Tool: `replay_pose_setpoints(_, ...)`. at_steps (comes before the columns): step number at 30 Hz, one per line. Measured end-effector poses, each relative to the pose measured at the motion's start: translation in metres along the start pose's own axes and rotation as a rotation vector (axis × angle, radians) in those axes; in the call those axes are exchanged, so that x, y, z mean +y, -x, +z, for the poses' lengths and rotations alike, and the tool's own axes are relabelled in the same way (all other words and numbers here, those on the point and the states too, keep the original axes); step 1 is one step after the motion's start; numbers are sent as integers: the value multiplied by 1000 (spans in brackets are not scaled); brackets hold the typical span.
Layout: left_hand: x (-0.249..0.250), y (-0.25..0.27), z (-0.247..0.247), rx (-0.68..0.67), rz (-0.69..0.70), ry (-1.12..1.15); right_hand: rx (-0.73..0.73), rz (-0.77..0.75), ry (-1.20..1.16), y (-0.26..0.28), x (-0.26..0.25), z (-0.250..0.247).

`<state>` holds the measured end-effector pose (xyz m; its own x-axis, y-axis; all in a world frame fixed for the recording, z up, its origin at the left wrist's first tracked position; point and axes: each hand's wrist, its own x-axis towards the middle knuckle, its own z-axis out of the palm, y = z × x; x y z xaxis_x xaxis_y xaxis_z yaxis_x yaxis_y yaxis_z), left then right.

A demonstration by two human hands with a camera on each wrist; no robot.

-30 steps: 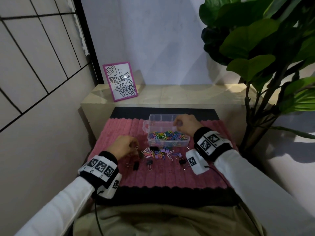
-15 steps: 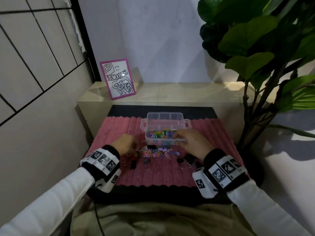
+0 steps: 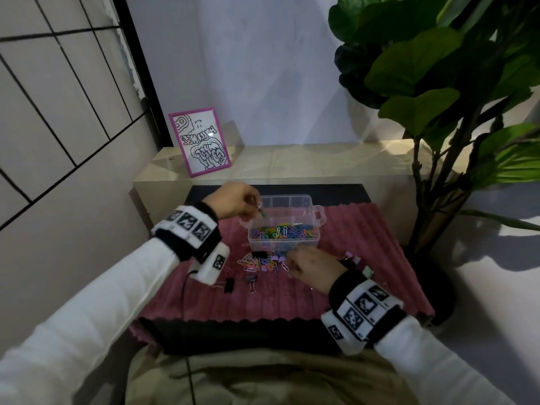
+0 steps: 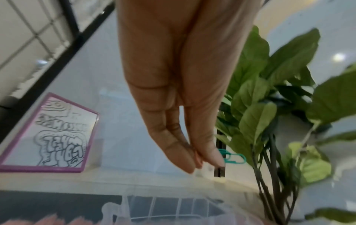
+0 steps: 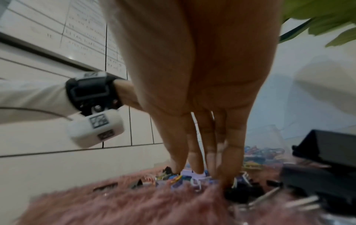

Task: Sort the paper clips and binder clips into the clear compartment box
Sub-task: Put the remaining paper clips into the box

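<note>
Teal wire shows at the left hand's point(image 3: 233, 200) fingertips point(image 4: 213, 158): a green paper clip point(image 4: 234, 157) pinched in a narrow grip, sticking out sideways, long axis roughly level in the left wrist view. In the head view this hand hangs over the upper left corner of the clear compartment box point(image 3: 317, 226), so the clip's drop lies straight below and slightly right of the grip; the near compartment already holds a bright heap of paper clips point(image 3: 285, 230).

The right hand point(image 3: 314, 268), nearer the loose pile point(image 3: 264, 263) in the middle of the frame, reaches down with fingers point(image 5: 196, 159) straight and close together, tips touching clips on the pink fuzzy mat point(image 3: 292, 296); whether it has pinched one I cannot tell. Black binder clips point(image 3: 252, 278) lie just left of it on the mat.

Judged next: release over the paper-clip compartment.
</note>
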<state>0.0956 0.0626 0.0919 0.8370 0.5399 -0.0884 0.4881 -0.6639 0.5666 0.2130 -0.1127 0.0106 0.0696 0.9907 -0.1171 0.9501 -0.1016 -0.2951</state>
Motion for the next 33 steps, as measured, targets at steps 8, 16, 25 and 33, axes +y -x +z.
replay_pose_setpoints(8, 12, -43, 24, -110, -5, -253, -66, 165, 44, -15, -12, -2)
replay_pose_setpoints(16, 1, -16, 17, 30, 113, -234, -95, 120, 85, -22, -7, -3)
replay_pose_setpoints(25, -52, 44, 36, -212, -140, -353, -59, 101, -194, -17, 14, -7)
replay_pose_setpoints(33, -58, 50, 59, -184, -18, -261, 83, 71, -354, -6, 17, -20)
